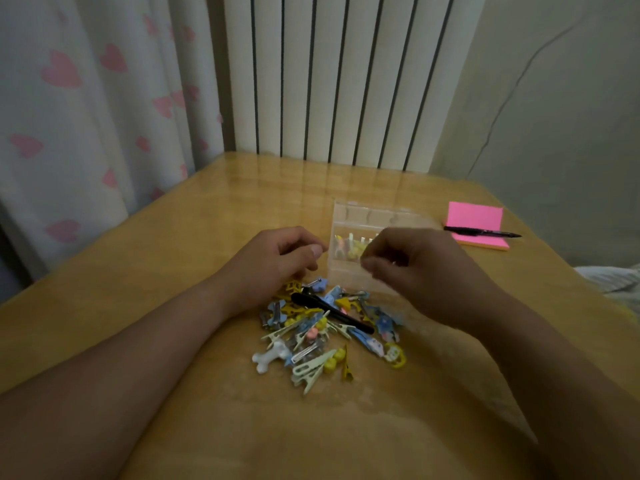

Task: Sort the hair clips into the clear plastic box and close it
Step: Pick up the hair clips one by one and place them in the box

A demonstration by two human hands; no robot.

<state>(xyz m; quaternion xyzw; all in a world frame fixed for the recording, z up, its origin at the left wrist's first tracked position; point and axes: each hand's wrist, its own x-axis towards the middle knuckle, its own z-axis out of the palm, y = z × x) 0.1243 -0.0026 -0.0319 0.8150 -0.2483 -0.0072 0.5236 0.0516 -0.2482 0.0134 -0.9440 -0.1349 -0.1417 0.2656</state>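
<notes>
The clear box (348, 216) holds a few clips (346, 251). The left hand (277, 261) and right hand (415, 271) curl their fingers; holding anything, I cannot tell.

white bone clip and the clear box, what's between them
In the head view, the rest of the clip pile lies between them, with a long black clip across it.

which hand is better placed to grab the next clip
Left, probably: the left hand sits at the edge of the clip pile, while the right hand is at the clear box.
</notes>
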